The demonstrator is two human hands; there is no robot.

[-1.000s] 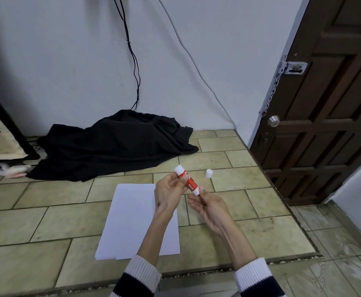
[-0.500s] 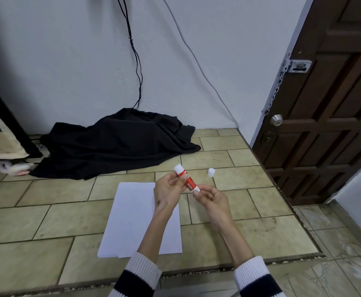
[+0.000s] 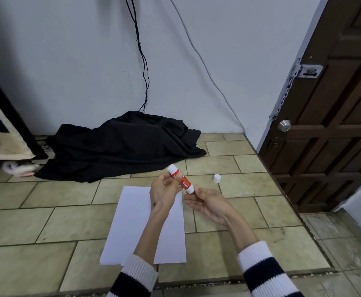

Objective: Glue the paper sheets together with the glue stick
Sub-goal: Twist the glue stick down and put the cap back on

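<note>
A red and white glue stick (image 3: 181, 179) is held slanted above the floor, its white end up and to the left. My left hand (image 3: 163, 192) grips its middle. The fingertips of my right hand (image 3: 209, 201) pinch its lower white base. Its white cap (image 3: 217, 178) stands on a floor tile to the right of my hands, apart from them. A stack of white paper sheets (image 3: 132, 224) lies flat on the tiles below my left forearm, the lower sheets peeking out at the near left corner.
A black cloth (image 3: 119, 146) is heaped against the wall beyond the paper. Black and grey cables (image 3: 143, 61) hang down the wall. A brown wooden door (image 3: 333, 116) stands at the right. A step edge (image 3: 218, 279) runs along the near side of the tiled floor.
My right hand closed its fingertips on the lower end of the glue stick. The stick stayed in my left hand in much the same place.
</note>
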